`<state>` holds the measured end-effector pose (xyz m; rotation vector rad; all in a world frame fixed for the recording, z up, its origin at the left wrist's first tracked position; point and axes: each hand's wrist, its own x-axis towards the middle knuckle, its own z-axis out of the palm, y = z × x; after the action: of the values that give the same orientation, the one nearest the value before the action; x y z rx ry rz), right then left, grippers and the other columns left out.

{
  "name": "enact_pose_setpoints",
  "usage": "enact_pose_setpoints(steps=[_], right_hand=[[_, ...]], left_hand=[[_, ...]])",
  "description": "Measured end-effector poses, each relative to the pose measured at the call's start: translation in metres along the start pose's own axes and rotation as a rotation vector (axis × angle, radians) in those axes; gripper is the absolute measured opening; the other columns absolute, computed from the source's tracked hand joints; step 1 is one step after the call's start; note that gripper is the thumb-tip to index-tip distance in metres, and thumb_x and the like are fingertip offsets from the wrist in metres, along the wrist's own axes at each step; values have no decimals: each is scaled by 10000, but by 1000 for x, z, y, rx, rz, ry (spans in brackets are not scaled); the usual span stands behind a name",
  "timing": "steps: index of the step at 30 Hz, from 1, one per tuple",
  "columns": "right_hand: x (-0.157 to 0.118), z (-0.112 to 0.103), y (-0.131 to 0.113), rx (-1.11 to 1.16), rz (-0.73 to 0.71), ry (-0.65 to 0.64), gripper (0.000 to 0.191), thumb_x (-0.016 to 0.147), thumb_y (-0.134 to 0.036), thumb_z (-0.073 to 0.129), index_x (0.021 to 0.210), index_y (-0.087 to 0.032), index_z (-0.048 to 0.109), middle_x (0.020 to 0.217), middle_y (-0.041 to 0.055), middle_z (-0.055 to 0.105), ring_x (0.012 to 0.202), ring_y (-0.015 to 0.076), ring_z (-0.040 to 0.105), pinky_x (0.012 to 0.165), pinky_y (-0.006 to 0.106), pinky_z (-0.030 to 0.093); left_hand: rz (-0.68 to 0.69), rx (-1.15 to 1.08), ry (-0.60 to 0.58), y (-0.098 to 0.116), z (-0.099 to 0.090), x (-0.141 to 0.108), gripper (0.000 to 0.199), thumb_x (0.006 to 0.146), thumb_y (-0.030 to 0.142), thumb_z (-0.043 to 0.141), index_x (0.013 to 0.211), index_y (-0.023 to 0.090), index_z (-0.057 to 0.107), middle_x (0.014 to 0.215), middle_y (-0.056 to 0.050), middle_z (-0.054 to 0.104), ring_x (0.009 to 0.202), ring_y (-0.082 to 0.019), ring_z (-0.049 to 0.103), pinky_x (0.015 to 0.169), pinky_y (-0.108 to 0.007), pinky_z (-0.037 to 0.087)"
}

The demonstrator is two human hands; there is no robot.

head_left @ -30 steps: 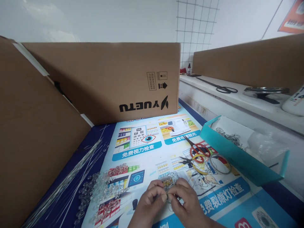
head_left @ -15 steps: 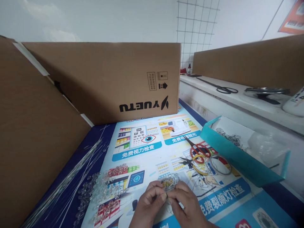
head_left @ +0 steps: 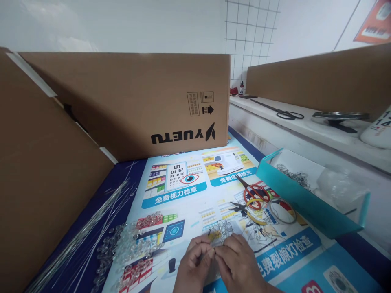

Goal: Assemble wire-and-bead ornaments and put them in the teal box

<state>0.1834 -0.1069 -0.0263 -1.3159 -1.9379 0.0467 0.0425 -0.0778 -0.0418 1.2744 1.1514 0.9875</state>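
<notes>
My left hand [head_left: 195,262] and my right hand [head_left: 240,262] meet at the front of the table, thumbs and fingertips pinched together. Between them is a beaded wire piece [head_left: 222,229], a tangle of thin silvery wire with amber-yellow beads, which shows just beyond the fingers. The exact spot being pinched is hidden by the fingertips. Beyond my right hand lie pliers with yellow handles [head_left: 257,211], red-handled scissors [head_left: 256,194] and a round ring-shaped coil [head_left: 283,211]. Loose clear beads [head_left: 134,246] are spread left of my left hand.
Long thin straight wires [head_left: 88,228] lie on the blue cloth at left. Cardboard panels [head_left: 128,101] wall off the back and left. At right stands a teal box [head_left: 308,203] holding wire pieces and a clear plastic bag. Long black scissors [head_left: 287,114] rest on the white ledge.
The view has shifted slightly. My fingers stay pinched together, with the right hand's fingers curled in closer and covering more of the beaded wire piece. The tools and box have not moved.
</notes>
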Motion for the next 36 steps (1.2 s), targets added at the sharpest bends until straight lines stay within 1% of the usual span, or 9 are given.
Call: enact_pose_setpoints(steps=[7, 10, 15, 19, 22, 25, 28, 32, 36], right_hand=[[-3, 1, 5, -58, 50, -64, 171, 771, -76, 452, 743, -178, 587, 702, 56, 541, 679, 191, 487, 639, 312, 388], [-5, 3, 6, -26, 120, -85, 183, 758, -75, 446, 746, -186, 592, 708, 50, 533, 685, 188, 488, 632, 302, 391], [-1, 0, 5, 81, 220, -151, 188, 735, -73, 438, 739, -181, 592, 715, 50, 526, 692, 187, 504, 625, 293, 400], [6, -7, 3, 174, 314, -210, 180, 707, -55, 431, 676, -187, 550, 669, 16, 491, 660, 165, 497, 584, 259, 382], [9, -10, 3, 227, 368, -209, 190, 687, -34, 421, 623, -190, 508, 636, -8, 463, 643, 147, 495, 570, 239, 367], [9, -10, 4, 276, 404, -192, 195, 701, -37, 421, 627, -188, 519, 633, -15, 472, 646, 141, 505, 583, 237, 371], [8, -9, 4, 308, 428, -172, 192, 712, -42, 423, 634, -183, 527, 639, -11, 492, 648, 141, 512, 591, 238, 374], [8, -9, 3, 305, 434, -152, 189, 709, -43, 424, 607, -182, 499, 630, -12, 486, 639, 139, 508, 584, 235, 368], [7, -9, 3, 288, 406, -138, 190, 686, -27, 417, 606, -185, 487, 620, -14, 469, 638, 139, 498, 575, 230, 359]], left_hand=[[109, 97, -60, 2, 2, -6, 234, 780, 404, 586, 720, 200, 684, 890, -65, 568, 849, -226, 566, 794, -325, 456], [146, 134, -84, 4, 1, -4, 174, 792, 312, 569, 710, 196, 668, 871, -61, 571, 806, -210, 572, 745, -304, 459], [207, 240, -62, 6, 1, -2, 135, 742, 143, 550, 645, 202, 623, 822, -41, 593, 807, -197, 578, 725, -276, 457], [322, 332, -46, 2, 2, -5, 145, 784, 140, 533, 710, 213, 633, 827, -40, 609, 778, -179, 594, 686, -249, 469], [446, 468, -23, -1, 1, -6, 146, 839, 166, 511, 790, 215, 639, 833, -45, 620, 762, -164, 606, 664, -236, 481], [642, 662, -16, 0, -3, -5, 133, 839, 155, 521, 850, 228, 631, 806, -31, 652, 746, -164, 620, 808, -307, 466], [794, 826, 44, 6, -5, -4, 148, 808, 125, 550, 851, 245, 626, 731, 3, 653, 708, -164, 616, 972, -424, 317], [770, 865, 158, 15, 1, -7, 143, 809, 127, 535, 798, 239, 622, 665, 0, 605, 719, -181, 587, 951, -445, 289], [783, 831, 148, 16, 4, -7, 151, 810, 113, 526, 812, 235, 615, 680, -8, 600, 712, -182, 568, 914, -432, 311]])
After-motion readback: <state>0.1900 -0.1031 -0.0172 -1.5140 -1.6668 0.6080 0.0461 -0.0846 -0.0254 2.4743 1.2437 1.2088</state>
